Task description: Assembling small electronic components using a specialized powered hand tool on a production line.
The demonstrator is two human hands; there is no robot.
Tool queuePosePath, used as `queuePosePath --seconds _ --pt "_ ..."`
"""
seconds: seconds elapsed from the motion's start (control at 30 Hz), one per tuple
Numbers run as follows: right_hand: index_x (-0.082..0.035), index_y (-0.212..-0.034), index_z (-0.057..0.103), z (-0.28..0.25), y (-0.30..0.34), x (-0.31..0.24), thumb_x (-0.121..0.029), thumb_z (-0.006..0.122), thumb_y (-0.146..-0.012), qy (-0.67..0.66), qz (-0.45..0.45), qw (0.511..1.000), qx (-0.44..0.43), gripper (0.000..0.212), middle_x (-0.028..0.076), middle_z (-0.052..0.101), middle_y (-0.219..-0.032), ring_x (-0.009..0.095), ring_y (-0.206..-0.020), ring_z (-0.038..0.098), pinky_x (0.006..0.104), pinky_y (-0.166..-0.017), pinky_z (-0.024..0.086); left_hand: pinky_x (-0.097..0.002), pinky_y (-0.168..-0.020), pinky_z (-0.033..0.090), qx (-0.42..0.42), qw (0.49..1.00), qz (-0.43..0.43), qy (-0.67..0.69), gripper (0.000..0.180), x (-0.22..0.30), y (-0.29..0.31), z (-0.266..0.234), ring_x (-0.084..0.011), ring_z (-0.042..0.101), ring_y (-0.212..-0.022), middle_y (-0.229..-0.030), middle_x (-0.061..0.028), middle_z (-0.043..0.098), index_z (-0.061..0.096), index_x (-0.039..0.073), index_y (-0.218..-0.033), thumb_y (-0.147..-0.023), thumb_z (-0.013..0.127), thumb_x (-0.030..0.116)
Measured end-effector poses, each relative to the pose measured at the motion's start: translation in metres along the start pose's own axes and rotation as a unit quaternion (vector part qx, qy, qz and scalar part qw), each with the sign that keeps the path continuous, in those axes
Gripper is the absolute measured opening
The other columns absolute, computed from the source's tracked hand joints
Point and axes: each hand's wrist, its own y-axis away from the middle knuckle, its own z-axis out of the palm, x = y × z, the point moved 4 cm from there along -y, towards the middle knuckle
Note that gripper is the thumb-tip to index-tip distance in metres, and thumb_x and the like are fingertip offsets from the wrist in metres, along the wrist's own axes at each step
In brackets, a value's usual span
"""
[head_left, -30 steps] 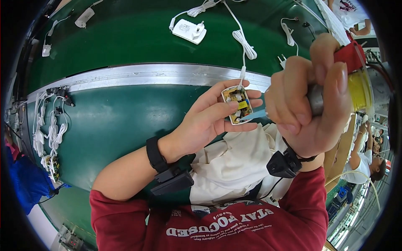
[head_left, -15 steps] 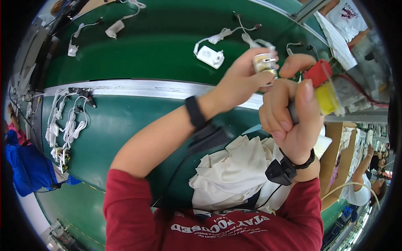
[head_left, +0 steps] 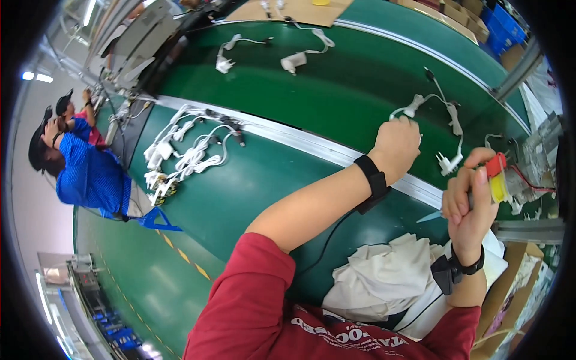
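Left hand [head_left: 396,147] is sitting beside white cord [head_left: 414,107], grip hidden, can't tell; right hand [head_left: 470,207] is gripping blue-tipped tool [head_left: 429,216]. Probably picking up; next move is needing secure hold.

Tool [head_left: 498,188]: red block, yellow band, pale blue pointed tip. Position: enclosed by the right hand [head_left: 470,207], tip directed left. Cable [head_left: 414,106]: white, bundled, lying on the green tabletop [head_left: 342,105]; one end runs to the left hand [head_left: 397,147], which hides it. A small white part [head_left: 420,138] shows at that hand's right edge; type indeterminable.
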Motion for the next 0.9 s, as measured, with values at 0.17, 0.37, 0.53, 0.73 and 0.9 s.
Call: queuePosePath --seconds 0.17,0.37,0.53,0.73,0.9 --pt "-0.007 -0.101 0.042 -0.001 -0.002 -0.005 -0.026 0.043 -0.099 0.006 -0.005 1.0 -0.003 0.02 -0.006 0.029 -0.051 0.002 -0.037 0.023 0.0183 -0.033 0.019 -0.0324 -0.06 0.051 -0.068 0.996 0.003 0.057 0.04 -0.026 0.009 -0.013 -0.0253 0.063 -0.069 -0.081 -0.0121 0.06 0.051 -0.001 -0.104 -0.079 0.067 0.025" --pt "-0.007 -0.1 0.043 -0.003 -0.001 -0.006 -0.026 0.043 -0.099 0.01 -0.003 1.0 0.004 0.019 -0.006 0.028 -0.051 0.002 -0.036 0.022 0.0183 -0.033 0.019 -0.0308 -0.061 0.051 -0.025 0.874 -0.218 0.433 0.036 -0.075 0.019 -0.023 -0.0171 0.062 -0.074 -0.091 -0.0111 0.062 0.048 0.004 -0.114 -0.086 0.063 0.02" --pt "-0.005 -0.099 0.042 -0.006 -0.003 -0.012 -0.023 0.043 -0.098 0.004 -0.018 1.0 0.017 0.018 -0.005 0.03 -0.051 0.003 -0.038 0.024 0.0194 -0.034 0.02 -0.0288 -0.068 0.051 0.01 0.552 -0.265 0.79 0.04 -0.03 0.063 -0.015 -0.0151 0.059 -0.092 -0.104 -0.0092 0.059 0.037 0.009 -0.126 -0.091 0.056 0.013" --pt "-0.007 -0.1 0.045 -0.017 -0.011 -0.006 -0.025 0.045 -0.099 0.003 -0.001 0.999 0.048 0.018 -0.006 0.029 -0.051 0.002 -0.037 0.023 0.0193 -0.034 0.019 -0.028 -0.074 0.051 -0.169 0.48 -0.229 0.83 0.047 0.025 0.1 0.011 -0.0179 0.058 -0.097 -0.115 -0.0114 0.056 0.028 0.014 -0.13 -0.092 0.055 0.009" --pt "-0.006 -0.1 0.046 -0.019 -0.012 -0.01 -0.025 0.044 -0.098 0.032 -0.017 0.999 0.022 0.019 -0.005 0.031 -0.051 0.004 -0.037 0.026 0.0208 -0.035 0.02 -0.0308 -0.077 0.054 -0.234 0.419 -0.248 0.842 0.043 0.044 0.113 0.003 -0.0225 0.058 -0.106 -0.123 -0.0141 0.053 0.031 0.012 -0.128 -0.091 0.052 0.005"
